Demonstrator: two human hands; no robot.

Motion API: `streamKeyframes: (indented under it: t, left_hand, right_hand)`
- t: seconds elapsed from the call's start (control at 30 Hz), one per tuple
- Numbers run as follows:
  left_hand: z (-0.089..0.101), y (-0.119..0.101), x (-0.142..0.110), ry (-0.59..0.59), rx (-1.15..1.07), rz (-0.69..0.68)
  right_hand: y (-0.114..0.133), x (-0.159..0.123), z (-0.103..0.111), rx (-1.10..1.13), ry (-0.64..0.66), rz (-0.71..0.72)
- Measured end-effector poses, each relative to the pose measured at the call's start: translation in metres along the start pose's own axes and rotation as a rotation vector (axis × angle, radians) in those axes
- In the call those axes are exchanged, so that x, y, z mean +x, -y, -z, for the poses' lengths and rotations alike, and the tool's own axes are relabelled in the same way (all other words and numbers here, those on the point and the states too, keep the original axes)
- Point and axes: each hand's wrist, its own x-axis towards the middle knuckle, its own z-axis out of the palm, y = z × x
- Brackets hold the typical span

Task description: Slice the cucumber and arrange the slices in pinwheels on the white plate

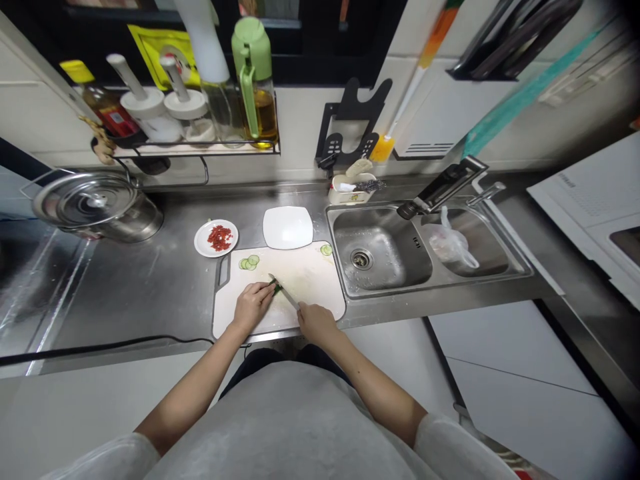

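Observation:
My right hand is closed around the handle of a knife, its blade slanting up and left over the cutting board. The blade's tip end lies against a small dark green piece of cucumber. Bent fingers of my left hand press that piece to the board from the left. A few pale cucumber slices lie near the board's upper left, and another slice rests at its upper right corner.
Behind the board stand a white plate with chopped red pieces and a white square plate. To the right is a double sink holding a plastic bag. A lidded steel pot stands left, below a condiment shelf.

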Motion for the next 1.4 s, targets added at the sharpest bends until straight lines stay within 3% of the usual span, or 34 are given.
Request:
streamKeyframes:
  t: [1.4]
  left_hand:
    - [-0.003,0.003,0.002,-0.011,-0.017,-0.027]
  right_hand:
    - [0.000,0.015,-0.006,-0.022,0.040,0.018]
